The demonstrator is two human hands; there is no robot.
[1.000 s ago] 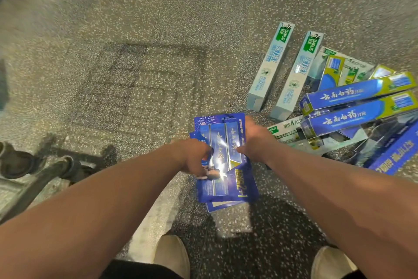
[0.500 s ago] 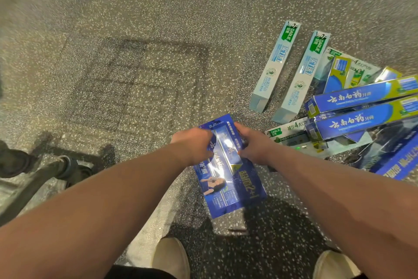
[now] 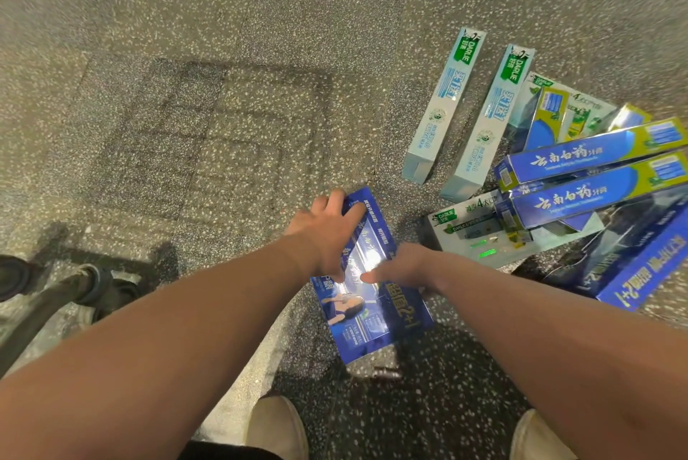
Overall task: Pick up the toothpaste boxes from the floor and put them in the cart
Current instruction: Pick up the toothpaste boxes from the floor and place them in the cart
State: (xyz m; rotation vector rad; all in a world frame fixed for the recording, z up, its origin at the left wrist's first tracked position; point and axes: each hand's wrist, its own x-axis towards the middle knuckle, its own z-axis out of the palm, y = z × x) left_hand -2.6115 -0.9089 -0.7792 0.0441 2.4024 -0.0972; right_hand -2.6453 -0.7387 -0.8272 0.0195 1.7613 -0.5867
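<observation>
Speckled terrazzo floor (image 3: 223, 31) holds scattered toothpaste boxes (image 3: 580, 198) at right. Left hand (image 3: 327, 232) and right hand (image 3: 405, 266) both grip a blue toothpaste multipack (image 3: 372, 314).

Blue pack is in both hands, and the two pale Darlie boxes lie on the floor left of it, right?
No. The head view shows the Darlie boxes on the floor right of the blue pack, not left. Left hand and right hand do hold it.
</observation>
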